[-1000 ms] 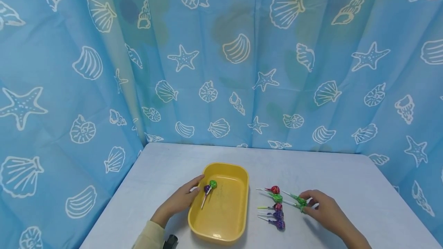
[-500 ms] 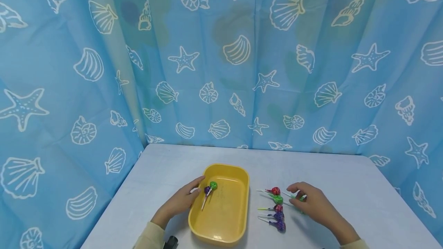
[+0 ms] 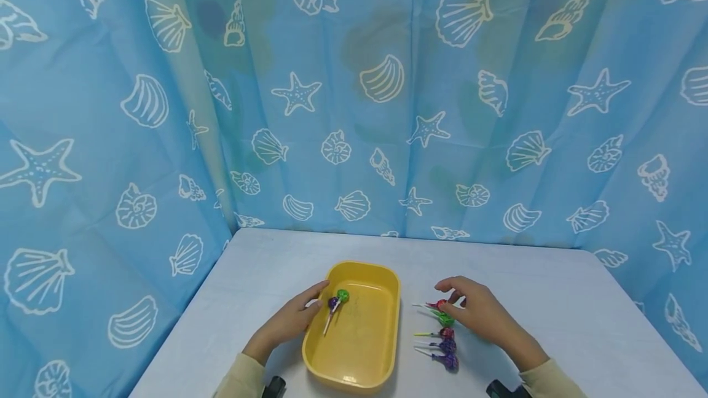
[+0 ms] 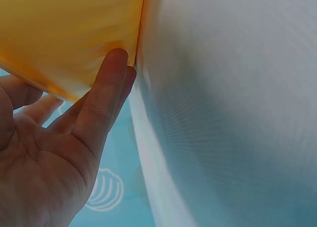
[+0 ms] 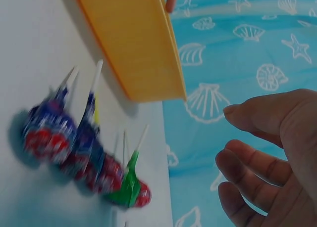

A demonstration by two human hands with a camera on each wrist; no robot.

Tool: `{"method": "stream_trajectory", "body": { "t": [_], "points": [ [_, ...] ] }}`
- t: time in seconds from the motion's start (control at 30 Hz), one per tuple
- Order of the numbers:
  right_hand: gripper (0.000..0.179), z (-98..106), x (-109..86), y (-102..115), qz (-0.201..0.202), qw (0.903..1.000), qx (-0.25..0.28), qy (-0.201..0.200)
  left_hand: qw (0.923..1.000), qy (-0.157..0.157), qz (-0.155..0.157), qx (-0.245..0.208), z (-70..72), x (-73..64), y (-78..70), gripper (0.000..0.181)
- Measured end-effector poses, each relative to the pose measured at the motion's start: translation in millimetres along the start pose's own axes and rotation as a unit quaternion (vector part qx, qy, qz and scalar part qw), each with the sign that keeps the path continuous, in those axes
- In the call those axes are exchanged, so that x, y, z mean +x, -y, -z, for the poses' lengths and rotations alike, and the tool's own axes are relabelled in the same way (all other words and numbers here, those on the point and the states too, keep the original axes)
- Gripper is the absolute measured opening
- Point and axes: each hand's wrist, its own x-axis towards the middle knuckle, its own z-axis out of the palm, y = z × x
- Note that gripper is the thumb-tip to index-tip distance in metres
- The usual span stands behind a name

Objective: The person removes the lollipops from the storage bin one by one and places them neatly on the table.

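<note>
My left hand (image 3: 293,318) rests against the left side of a yellow tray (image 3: 387,349). In the left wrist view its straight fingers (image 4: 106,83) touch the tray's outer wall. Inside the tray lie a green lollipop (image 3: 343,295) and a purple lollipop (image 3: 332,303). Over the far end of a column of lollipops hovers my right hand (image 3: 481,309), holding nothing, its fingers loosely bent. Beneath its fingertips are a red lollipop (image 3: 440,304) and a green lollipop (image 3: 445,319). Nearer me lie another red lollipop (image 3: 446,333) and two purple ones. The hand hides the tabletop behind it.
A white-covered table (image 3: 553,287) bears everything. Around its back and sides hangs a blue curtain (image 3: 354,140) printed with shells and starfish. The lollipop sticks point left toward the tray.
My right hand has let go of the green lollipops at the right and moved left and away from me, over the far lollipops of the column. The left hand stays at the tray.
</note>
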Motion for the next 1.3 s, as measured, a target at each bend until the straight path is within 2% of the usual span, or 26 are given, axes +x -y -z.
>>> {"method": "stream_trajectory", "body": {
  "t": [0.17, 0.37, 0.7, 0.8, 1.0, 1.3],
  "points": [
    [0.032, -5, 11.9, 14, 0.026, 0.9996, 0.005, -0.004, 1.0, 0.001, -0.002, 0.0, 1.0, 0.6, 1.1, 0.051],
    [0.03, -16, 25.9, 31, 0.087, 0.9962, 0.002, -0.003, 1.0, 0.004, -0.007, -0.004, 0.9, 2.1, 4.0, 0.051],
    [0.031, -37, 46.9, 57, 0.167, 0.9854, 0.003, 0.03, 0.9999, 0.004, -0.013, -0.002, 1.3, 0.6, 1.9, 0.051],
    [0.031, -42, 53.3, 64, 0.17, 0.9842, 0.002, 0.05, 0.9999, 0.002, -0.014, -0.001, 1.5, 1.1, 2.9, 0.051],
    [0.032, -54, 64.2, 78, 0.145, 0.9853, 0.006, 0.091, 0.9999, 0.004, -0.017, 0.0, 2.5, 3.5, 4.7, 0.05],
    [0.033, -71, 76.6, 88, 0.175, 0.9754, -0.009, 0.134, 0.9999, 0.008, -0.009, 0.003, 3.2, 3.9, 4.4, 0.05]
  ]
}}
